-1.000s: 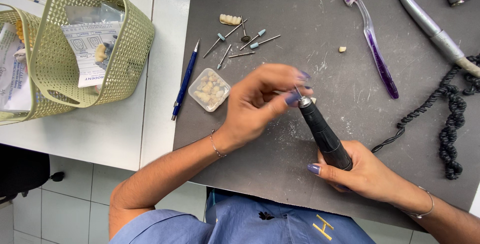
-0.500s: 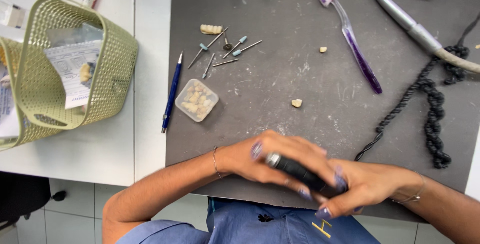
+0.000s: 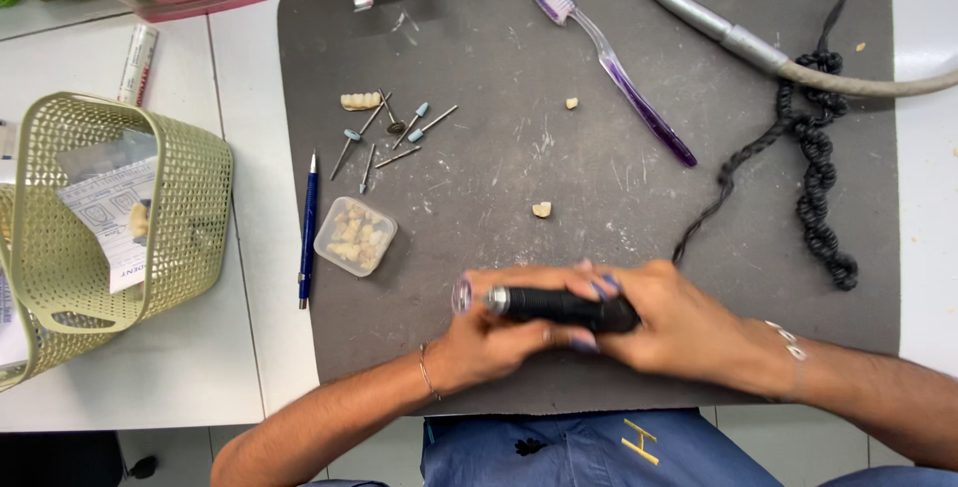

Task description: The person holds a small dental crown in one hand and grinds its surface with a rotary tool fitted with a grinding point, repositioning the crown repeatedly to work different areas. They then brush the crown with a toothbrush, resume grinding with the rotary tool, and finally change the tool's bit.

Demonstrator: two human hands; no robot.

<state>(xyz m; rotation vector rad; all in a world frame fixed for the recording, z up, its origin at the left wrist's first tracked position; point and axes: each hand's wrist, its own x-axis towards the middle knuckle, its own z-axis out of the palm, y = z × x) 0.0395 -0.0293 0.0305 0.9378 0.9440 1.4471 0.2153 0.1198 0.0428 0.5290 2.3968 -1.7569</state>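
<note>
Both hands wrapped round black cylindrical rotary handpiece (image 3: 564,307), lying level over near edge of dark grey mat (image 3: 479,48), at 6 o'clock. Left hand (image 3: 499,332) closed on metal nose end; right hand (image 3: 679,327) closed on rear. Small clear plastic tub of tooth pieces (image 3: 354,237) at 10 o'clock from handpiece, blue pen (image 3: 307,233) beside it. Purple toothbrush (image 3: 619,68) at 1 o'clock.

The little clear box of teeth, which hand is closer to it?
Left. The left hand is just below and right of the box, not touching. The right hand is farther right, holding the black tool.
</note>
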